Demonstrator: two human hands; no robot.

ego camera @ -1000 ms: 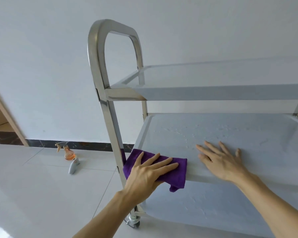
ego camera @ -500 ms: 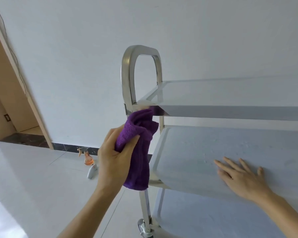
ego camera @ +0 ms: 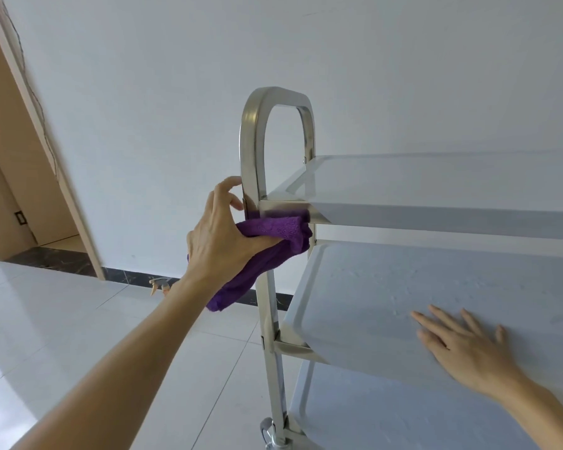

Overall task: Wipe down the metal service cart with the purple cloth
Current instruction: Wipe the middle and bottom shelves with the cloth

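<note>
You are working on the cart's frame now, not a shelf: your left hand presses the purple cloth against the upright post of the metal service cart, right where the top shelf's corner bracket meets it, at the centre of the frame. The cloth is bunched; its upper fold wraps round the post just under the bracket and a loose tail hangs down toward lower left. Your thumb and lower fingers clamp the cloth, while the index finger is lifted and curled, its tip just touching the post's outer edge above the cloth.

Your left forearm reaches up from the lower left corner, wrist bent slightly so the back of the hand faces you. Your right hand lies flat, palm down, on the middle shelf at lower right, fingers spread and apart from the cloth; it looks to be steadying the cart, which sits on casters.

Next, I judge, you need to close the cloth fully round the post and run it along its length, up over the arched handle or down toward the middle shelf's joint. Keep the tail gathered so it does not snag on the bracket. A spray bottle lies on the floor by the wall, mostly hidden behind your forearm.
</note>
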